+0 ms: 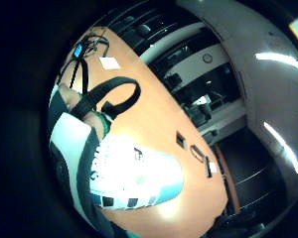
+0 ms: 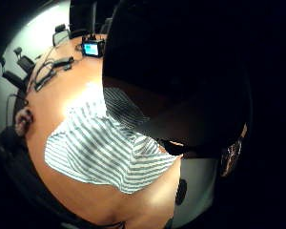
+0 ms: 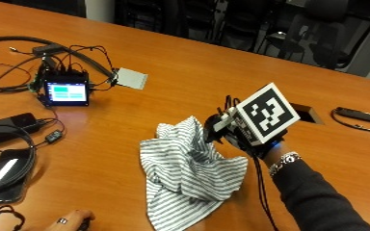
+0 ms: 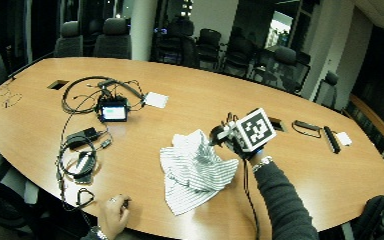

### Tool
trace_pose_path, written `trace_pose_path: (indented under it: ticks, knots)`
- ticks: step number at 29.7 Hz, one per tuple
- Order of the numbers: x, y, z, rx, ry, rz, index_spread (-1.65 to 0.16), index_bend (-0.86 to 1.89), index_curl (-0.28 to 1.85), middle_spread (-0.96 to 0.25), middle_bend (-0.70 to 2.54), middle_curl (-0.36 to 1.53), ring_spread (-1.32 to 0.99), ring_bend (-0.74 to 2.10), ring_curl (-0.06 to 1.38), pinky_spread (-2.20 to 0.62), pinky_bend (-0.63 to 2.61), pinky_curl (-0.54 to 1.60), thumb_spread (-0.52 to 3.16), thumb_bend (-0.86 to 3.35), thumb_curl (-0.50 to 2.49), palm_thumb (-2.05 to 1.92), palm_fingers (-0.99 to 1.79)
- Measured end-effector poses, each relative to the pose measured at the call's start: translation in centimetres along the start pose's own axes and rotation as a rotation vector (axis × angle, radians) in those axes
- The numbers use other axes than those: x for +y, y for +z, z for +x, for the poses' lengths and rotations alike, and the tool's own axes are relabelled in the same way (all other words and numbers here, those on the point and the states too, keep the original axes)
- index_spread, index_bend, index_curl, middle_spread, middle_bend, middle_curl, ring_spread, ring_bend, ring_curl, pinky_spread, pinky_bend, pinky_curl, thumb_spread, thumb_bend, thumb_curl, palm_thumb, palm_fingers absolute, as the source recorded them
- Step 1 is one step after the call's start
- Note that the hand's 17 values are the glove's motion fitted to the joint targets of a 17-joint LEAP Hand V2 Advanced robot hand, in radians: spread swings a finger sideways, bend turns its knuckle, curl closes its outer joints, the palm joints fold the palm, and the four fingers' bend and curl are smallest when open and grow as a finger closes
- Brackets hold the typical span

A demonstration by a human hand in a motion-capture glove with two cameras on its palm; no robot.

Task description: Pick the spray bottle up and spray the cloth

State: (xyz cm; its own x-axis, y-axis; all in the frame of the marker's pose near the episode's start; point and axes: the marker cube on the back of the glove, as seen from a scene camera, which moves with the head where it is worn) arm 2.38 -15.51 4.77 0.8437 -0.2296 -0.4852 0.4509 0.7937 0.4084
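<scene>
Right now the gloved right hand [image 3: 246, 132] is holding the spray bottle [image 1: 131, 176] in its grip, just above the striped cloth [image 3: 188, 178] — the cloth is lying crumpled on the desk [image 3: 204, 72], right under the hand.

Right hand [image 3: 239, 130]: gloved, raised above the table, fingers curled around something
Right forearm: dark sleeve, reaching in from the near edge
Left hand [image 3: 70, 221]: bare, resting on the table
</scene>
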Motion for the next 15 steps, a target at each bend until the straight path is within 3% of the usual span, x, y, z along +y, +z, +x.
trace_pose_path:
  ticks: [9, 15]
  knots:
    - [1.5, 1.5, -2.5, 0.113, -0.125, -0.050, -0.29, 0.17, 0.46, -0.19, 0.30, 0.48, -0.14, 0.52, 0.42, -0.11, 0.39, 0.37, 0.74, -0.03, 0.64, 0.94, 1.23]
    - [-0.2, -0.7, -0.9, 0.091, -0.045, -0.014, -0.29, 0.17, 0.47, -0.19, 0.30, 0.48, -0.14, 0.52, 0.42, -0.12, 0.39, 0.38, 0.74, -0.03, 0.65, 0.94, 1.23]
